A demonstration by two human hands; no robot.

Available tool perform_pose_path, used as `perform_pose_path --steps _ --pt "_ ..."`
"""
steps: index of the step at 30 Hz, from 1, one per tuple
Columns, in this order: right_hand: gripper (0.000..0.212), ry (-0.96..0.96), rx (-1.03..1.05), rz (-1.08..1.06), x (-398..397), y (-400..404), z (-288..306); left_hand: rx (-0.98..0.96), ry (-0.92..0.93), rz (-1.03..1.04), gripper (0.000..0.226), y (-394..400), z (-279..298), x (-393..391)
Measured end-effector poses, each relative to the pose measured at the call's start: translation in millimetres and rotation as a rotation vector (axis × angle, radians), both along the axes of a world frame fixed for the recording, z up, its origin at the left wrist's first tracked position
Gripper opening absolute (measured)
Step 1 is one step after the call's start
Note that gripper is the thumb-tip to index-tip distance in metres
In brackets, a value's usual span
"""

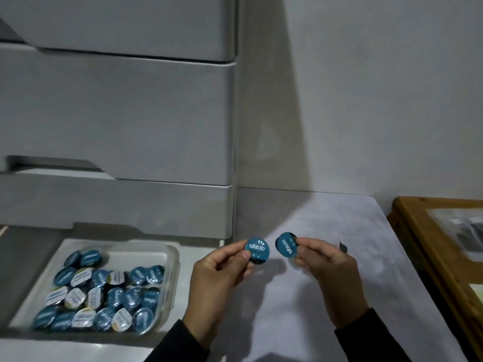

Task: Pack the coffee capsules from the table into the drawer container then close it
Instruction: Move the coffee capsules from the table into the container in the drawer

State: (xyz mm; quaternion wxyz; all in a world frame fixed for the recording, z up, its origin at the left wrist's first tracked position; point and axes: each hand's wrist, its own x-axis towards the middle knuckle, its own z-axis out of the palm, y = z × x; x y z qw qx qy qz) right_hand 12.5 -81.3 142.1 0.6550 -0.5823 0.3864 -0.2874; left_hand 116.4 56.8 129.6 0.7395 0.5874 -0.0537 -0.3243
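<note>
Holding one teal capsule in each hand leaves little margin: the left hand (222,273) pinches its capsule (257,249) by the rim between thumb and forefinger, and the right hand (329,273) pinches its own capsule (286,244) the same way, so either could slip onto the table (326,296) or bounce past the open drawer. Both capsules sit at the fingertips above the table's left edge. The clear tray (171,257) in the drawer (206,254), to the left, looks nearly full, so a careless drop might roll off the pile.

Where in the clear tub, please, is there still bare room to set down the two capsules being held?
The clear tub shows bare floor along its back right, beside the far wall. Its front and middle are crowded with capsules. The left hand and right hand each pinch one teal capsule above the grey tabletop.
</note>
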Motion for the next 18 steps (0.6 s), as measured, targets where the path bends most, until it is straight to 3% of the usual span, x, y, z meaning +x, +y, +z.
perform_pose_path --steps 10,18 --pt "0.019 -0.021 0.040 0.282 97 141 -8 0.177 -0.081 0.068 0.019 148 -6 101" --pt "0.016 0.274 0.011 0.382 182 184 -44 0.407 -0.099 0.093 0.014 191 -45 196"
